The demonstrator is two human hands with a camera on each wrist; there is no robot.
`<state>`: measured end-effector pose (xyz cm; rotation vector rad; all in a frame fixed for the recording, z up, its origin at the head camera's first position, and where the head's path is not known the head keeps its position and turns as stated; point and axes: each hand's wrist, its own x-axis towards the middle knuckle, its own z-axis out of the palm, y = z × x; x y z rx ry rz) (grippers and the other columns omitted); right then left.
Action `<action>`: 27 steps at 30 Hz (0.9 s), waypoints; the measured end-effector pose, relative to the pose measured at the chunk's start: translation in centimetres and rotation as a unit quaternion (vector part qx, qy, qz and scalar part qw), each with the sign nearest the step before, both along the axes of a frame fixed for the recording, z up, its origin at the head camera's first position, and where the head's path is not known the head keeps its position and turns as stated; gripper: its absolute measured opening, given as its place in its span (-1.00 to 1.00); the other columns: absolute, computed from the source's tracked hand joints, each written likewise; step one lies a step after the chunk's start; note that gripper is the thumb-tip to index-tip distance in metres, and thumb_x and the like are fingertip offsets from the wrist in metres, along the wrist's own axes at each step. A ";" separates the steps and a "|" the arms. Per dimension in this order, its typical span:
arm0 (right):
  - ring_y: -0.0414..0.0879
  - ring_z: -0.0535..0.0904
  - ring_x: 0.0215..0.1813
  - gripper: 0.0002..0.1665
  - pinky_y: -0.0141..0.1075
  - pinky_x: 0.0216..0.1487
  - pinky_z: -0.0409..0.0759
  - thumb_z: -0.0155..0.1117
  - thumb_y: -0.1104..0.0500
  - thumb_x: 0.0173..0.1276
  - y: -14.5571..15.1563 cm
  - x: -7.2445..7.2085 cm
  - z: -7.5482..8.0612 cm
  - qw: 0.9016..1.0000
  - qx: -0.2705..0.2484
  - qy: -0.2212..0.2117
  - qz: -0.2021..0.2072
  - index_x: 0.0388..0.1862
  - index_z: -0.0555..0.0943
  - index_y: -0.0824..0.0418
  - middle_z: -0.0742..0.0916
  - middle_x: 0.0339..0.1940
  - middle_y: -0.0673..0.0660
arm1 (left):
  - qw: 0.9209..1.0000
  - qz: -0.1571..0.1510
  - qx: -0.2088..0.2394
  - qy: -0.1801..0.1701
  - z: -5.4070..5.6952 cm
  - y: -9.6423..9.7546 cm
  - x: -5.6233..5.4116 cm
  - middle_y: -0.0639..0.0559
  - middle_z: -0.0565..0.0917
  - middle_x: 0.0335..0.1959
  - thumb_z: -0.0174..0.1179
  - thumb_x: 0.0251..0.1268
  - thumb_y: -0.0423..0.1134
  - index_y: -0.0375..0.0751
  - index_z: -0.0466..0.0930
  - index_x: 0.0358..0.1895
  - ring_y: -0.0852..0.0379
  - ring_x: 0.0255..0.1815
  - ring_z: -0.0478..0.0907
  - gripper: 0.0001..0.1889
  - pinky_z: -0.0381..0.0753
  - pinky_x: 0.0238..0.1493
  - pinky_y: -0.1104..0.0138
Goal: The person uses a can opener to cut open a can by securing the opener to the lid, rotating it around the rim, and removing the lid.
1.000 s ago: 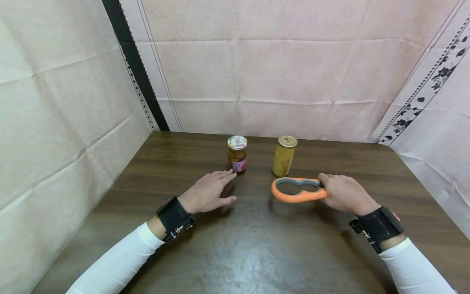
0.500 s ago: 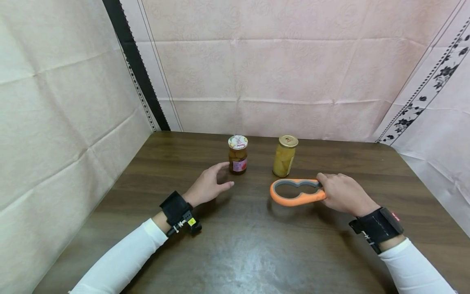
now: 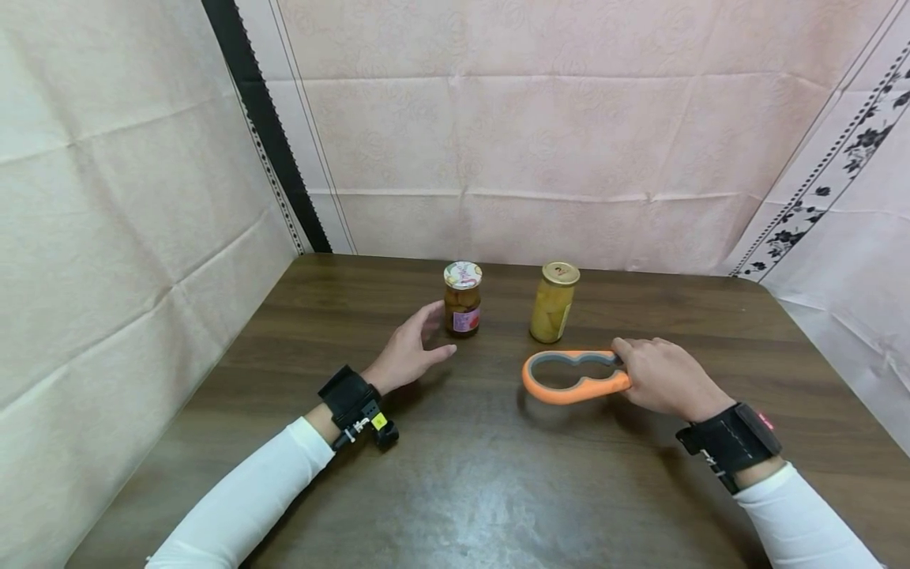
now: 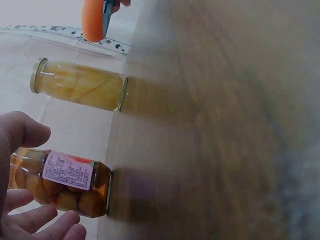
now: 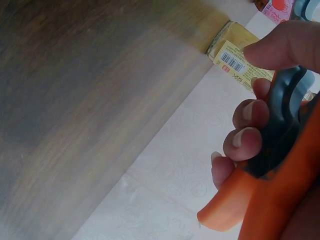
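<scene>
The orange tool [image 3: 572, 393], a loop with a scalloped grey inner edge, was located above the desk [image 3: 455, 482], on the near side of a yellow jar and apart from it. Its loop end pointed left; its handle end pointed right. The grip of the right hand [image 3: 664, 379] was closed around the handle end, with the fingers curled against its dark section.

The dark jar [image 3: 463, 304] stood upright on the desk, left of the tool and farther back. It contained round brown pieces and carried a patterned white lid [image 3: 463, 275] and a pink label [image 3: 466, 321]. The left hand [image 3: 404, 356] was positioned at the left side of this jar, thumb and fingers spread apart. Its grip was unclosed and held nothing; contact between fingertips and glass could not be determined.

The yellow jar [image 3: 549, 312] stood upright to the right of the dark jar, separated by a gap, and was fitted with a gold lid [image 3: 561, 273].

A black band enclosed each wrist, left [image 3: 347, 393] and right [image 3: 735, 441], below white sleeves [image 3: 242, 494]. Behind the desk hung a pale creased cloth [image 3: 554, 142]; a floral border [image 3: 817, 201] ran diagonally at the right, and a black stripe [image 3: 263, 118] at the left.
</scene>
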<state>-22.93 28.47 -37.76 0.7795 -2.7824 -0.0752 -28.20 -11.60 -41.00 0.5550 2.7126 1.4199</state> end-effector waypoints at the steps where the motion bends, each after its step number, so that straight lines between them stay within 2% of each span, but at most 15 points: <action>1: -0.20 0.35 -0.56 -0.71 -0.18 -0.43 0.45 0.41 0.27 -0.02 0.0 0.0 0.0 1.000 0.000 0.001 0.001 -0.35 0.49 0.14 0.51 -0.59 -0.10 | 1.000 0.002 0.002 -0.001 0.0 0.1 -0.1 -0.07 0.27 0.57 0.36 0.34 -0.12 -0.03 0.10 0.58 -0.13 0.49 0.36 -0.17 0.38 0.48 -0.02; 7: -0.21 0.35 -0.57 -0.69 -0.17 -0.43 0.46 0.42 0.28 -0.06 0.0 0.1 0.0 1.000 -0.003 0.008 0.007 -0.36 0.48 0.14 0.51 -0.60 -0.10 | 1.000 0.016 0.015 -0.007 -0.1 0.5 -1.1 -0.15 0.23 0.59 0.36 0.34 -0.13 -0.03 0.04 0.60 -0.18 0.53 0.31 -0.13 0.35 0.49 -0.06; 12: -0.20 0.34 -0.56 -0.71 -0.20 -0.45 0.42 0.40 0.28 -0.04 -0.1 0.1 0.0 1.000 -0.008 -0.002 0.005 -0.34 0.49 0.14 0.50 -0.60 -0.11 | 0.997 0.023 0.054 -0.043 0.0 0.9 -1.8 -0.14 0.21 0.60 0.37 0.33 -0.12 0.00 0.03 0.61 -0.21 0.53 0.30 -0.12 0.38 0.48 -0.06; 15: -0.19 0.33 -0.56 -0.72 -0.23 -0.45 0.38 0.39 0.29 0.00 -0.1 0.1 0.0 1.000 -0.011 -0.017 -0.004 -0.33 0.50 0.14 0.49 -0.59 -0.11 | 0.993 0.027 0.092 -0.070 -0.1 1.1 -2.3 -0.10 0.20 0.61 0.38 0.32 -0.12 0.02 0.04 0.60 -0.18 0.55 0.28 -0.12 0.35 0.50 -0.04; 19: -0.19 0.32 -0.55 -0.73 -0.25 -0.46 0.36 0.38 0.29 0.01 -0.2 0.2 0.1 0.999 -0.015 -0.030 -0.006 -0.31 0.51 0.15 0.49 -0.58 -0.10 | 0.983 0.028 0.157 -0.095 -0.2 1.5 -3.0 -0.06 0.18 0.62 0.39 0.31 -0.13 0.05 0.05 0.60 -0.13 0.59 0.20 -0.11 0.28 0.54 -0.03; 22: -0.19 0.32 -0.55 -0.73 -0.25 -0.46 0.36 0.39 0.27 0.01 -0.3 0.2 0.1 0.999 -0.017 -0.032 -0.002 -0.31 0.52 0.15 0.50 -0.58 -0.11 | 0.976 0.028 0.191 -0.096 -0.4 1.8 -3.4 -0.05 0.17 0.62 0.39 0.31 -0.15 0.06 0.06 0.60 -0.08 0.62 0.16 -0.12 0.23 0.58 0.00; 27: -0.19 0.34 -0.55 -0.71 -0.26 -0.48 0.35 0.42 0.25 0.00 -0.3 0.3 0.1 0.999 -0.018 -0.029 0.004 -0.30 0.52 0.14 0.50 -0.57 -0.12 | 0.973 0.034 0.212 -0.086 -0.7 2.5 -4.0 -0.05 0.20 0.60 0.40 0.29 -0.16 0.05 0.10 0.58 -0.04 0.63 0.15 -0.14 0.19 0.60 0.05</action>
